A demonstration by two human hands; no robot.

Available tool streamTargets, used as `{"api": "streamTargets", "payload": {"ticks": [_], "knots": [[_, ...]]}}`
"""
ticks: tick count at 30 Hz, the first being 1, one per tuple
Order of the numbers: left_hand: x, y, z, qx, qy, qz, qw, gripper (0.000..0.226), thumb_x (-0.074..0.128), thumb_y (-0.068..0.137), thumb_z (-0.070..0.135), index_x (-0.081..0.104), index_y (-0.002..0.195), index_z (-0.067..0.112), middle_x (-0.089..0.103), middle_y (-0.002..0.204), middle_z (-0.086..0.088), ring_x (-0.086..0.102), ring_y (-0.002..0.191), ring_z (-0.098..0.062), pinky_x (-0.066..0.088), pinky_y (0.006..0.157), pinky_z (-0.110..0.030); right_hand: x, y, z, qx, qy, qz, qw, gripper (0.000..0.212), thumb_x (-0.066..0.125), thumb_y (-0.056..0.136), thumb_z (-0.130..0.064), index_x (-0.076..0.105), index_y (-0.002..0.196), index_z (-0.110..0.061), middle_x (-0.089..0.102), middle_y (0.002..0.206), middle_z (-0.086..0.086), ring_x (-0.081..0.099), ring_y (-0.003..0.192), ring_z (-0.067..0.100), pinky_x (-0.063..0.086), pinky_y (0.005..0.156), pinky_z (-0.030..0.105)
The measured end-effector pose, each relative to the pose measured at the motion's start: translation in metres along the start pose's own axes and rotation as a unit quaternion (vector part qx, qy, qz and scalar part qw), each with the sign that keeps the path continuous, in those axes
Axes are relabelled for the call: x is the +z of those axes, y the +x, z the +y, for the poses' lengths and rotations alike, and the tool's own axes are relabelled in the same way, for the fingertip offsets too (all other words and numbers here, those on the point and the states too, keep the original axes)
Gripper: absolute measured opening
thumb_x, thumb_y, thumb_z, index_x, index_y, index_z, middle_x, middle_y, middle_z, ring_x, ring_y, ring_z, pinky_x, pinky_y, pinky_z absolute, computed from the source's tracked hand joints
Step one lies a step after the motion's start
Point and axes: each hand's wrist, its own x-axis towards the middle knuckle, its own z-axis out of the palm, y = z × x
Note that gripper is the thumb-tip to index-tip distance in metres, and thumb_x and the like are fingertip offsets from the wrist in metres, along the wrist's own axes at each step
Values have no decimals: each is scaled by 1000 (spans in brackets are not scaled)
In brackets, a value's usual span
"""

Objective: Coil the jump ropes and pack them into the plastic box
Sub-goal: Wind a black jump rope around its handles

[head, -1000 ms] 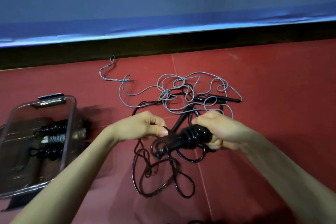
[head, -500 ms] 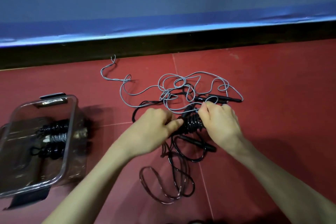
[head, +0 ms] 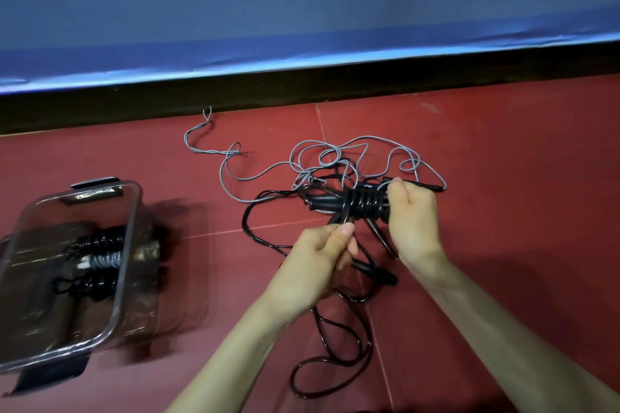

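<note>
A black jump rope [head: 360, 203] is partly wound in tight turns around its handles. My right hand [head: 414, 221] grips the right end of that bundle. My left hand [head: 323, 253] pinches the loose black cord just below the coil; the slack trails in loops [head: 330, 362] toward me on the red floor. A grey jump rope [head: 302, 161] lies tangled and uncoiled behind the bundle, with its black handle [head: 424, 185] poking out past my right hand. The clear plastic box [head: 129, 245] sits at the left and holds three coiled ropes, two black and one grey.
The red floor mat [head: 520, 178] stretches to the right. A black baseboard [head: 302, 87] under a blue wall runs along the back. The box's dark latch flaps [head: 50, 374] hang open at its near and far ends.
The bundle has turned and risen away from me. My left hand dropped below the coil, drawing the black cord; the floor loops have shifted toward me.
</note>
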Motion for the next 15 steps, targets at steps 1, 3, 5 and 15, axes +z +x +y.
{"api": "streamTargets", "payload": {"ticks": [1, 3, 5, 15], "knots": [[-1, 3, 0, 9, -14, -2, 1000, 34, 40, 101, 29, 48, 71, 14, 33, 48, 12, 25, 47, -12, 16, 49, -31, 1, 2, -2, 49, 57, -6, 997, 34, 39, 79, -29, 30, 48, -20, 23, 49, -6, 23, 53, 18, 23, 51, 38], [-5, 6, -1, 38, -31, -5, 999, 31, 39, 101, 26, 45, 73, 12, 31, 49, 15, 24, 47, -4, 18, 47, -20, 1, 4, -3, 122, 152, -33, 980, 34, 42, 83, -21, 31, 51, -23, 22, 50, -4, 19, 46, 13, 17, 45, 26], [-11, 8, -5, 66, -25, -7, 997, 32, 41, 99, 27, 44, 70, 13, 32, 51, 15, 25, 48, -1, 23, 46, -13, -1, 2, -4, 168, 223, -76, 957, 36, 38, 90, -8, 29, 57, -20, 19, 49, -2, 14, 37, 9, 12, 42, 17], [-43, 12, -11, 98, 34, -64, 993, 26, 47, 90, 26, 49, 67, 14, 37, 51, 14, 29, 48, 0, 26, 49, -10, -12, -9, -15, 275, 327, -236, 873, 42, 33, 93, -10, 21, 54, -21, 11, 40, -7, 10, 30, 7, 13, 39, 11]]}}
